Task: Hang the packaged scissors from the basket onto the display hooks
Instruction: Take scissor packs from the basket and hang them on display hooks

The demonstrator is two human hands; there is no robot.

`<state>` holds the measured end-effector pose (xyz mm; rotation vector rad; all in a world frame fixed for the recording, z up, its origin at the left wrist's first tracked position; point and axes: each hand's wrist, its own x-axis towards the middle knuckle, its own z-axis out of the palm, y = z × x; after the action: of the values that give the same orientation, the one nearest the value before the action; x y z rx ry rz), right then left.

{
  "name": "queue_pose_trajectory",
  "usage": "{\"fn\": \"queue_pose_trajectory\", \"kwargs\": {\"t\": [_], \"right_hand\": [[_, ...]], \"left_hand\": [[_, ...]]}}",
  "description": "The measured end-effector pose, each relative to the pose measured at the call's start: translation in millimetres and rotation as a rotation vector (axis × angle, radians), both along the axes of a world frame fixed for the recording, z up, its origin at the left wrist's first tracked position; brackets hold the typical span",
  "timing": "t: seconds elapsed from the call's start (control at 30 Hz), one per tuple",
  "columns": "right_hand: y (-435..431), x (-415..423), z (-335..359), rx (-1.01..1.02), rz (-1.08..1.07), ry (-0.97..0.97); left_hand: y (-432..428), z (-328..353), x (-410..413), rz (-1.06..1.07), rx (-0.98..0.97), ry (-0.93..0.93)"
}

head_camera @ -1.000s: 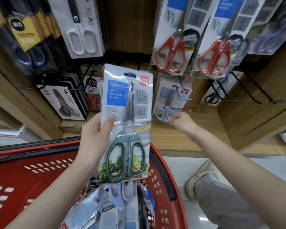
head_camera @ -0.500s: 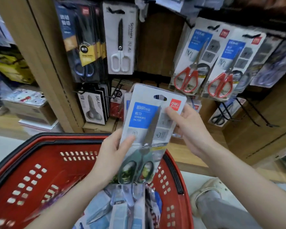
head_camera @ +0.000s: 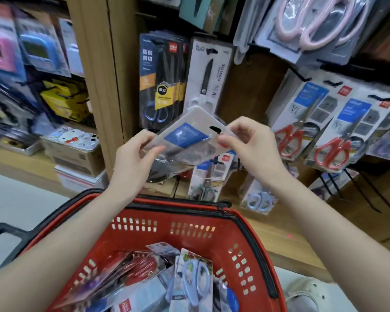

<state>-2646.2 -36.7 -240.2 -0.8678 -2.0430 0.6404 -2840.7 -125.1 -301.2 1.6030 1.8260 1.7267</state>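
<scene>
Locate the wooden display shelving [head_camera: 99, 75] beyond both hands, hung with carded scissors on black hooks. Find the red basket [head_camera: 162, 242] directly below the hands, loaded with a loose pile of packaged scissors; note a blue-handled pack [head_camera: 195, 278] on top of that pile, below the right hand.

Identify two red-handled scissor packs [head_camera: 331, 152] on hooks just right of the right hand. Identify a white scissor pack [head_camera: 209, 73] and a black-and-orange pack [head_camera: 158, 79] on hooks above the hands. See a green-handled pack [head_camera: 206, 176] hanging below and beyond the hands, just above the far rim of the basket.

Find the task pack [head_camera: 185, 136], a clear blister card with a blue label, between the two hands, above the basket and in front of the shelving, tilted well off upright and motion-blurred. Note the hang slot at the end nearest the right hand.

Check the left hand [head_camera: 131, 158]: gripping the lower left edge of the task pack, thumb on the face. Check the right hand [head_camera: 254, 149]: pinching the slotted end between thumb and curled fingers.
</scene>
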Motion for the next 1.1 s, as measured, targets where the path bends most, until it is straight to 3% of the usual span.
{"fn": "queue_pose_trajectory", "kwargs": {"t": [0.2,0.47,0.53,0.63,0.77,1.0,1.1], "right_hand": [[17.6,-30.5,-57.6,0.093,-0.085,-0.073],[37.7,-33.7,-109.4,-0.125,0.033,-0.228],[50.7,-19.3,-107.1,-0.040,-0.053,-0.279],[78.6,10.0,-103.4,0.080,-0.236,-0.464],[98.7,41.7,-121.8,-0.065,-0.199,-0.809],[96.0,34.8,-124.5,0.066,-0.228,-0.808],[95.7,22.9,-119.8,0.122,-0.133,-0.782]], "left_hand": [[23.6,-22.4,-1.4,-0.115,-0.044,-0.030],[59.3,-64.5,-2.0,-0.086,-0.118,-0.094],[67.5,-74.7,-0.2,-0.057,-0.141,-0.135],[81.4,-89.6,7.3,-0.049,-0.172,-0.193],[101.3,-105.5,29.1,-0.072,-0.216,-0.246],[134.1,-123.6,53.2,-0.107,-0.247,-0.369],[143.3,-126.1,58.6,-0.110,-0.243,-0.386]]}}
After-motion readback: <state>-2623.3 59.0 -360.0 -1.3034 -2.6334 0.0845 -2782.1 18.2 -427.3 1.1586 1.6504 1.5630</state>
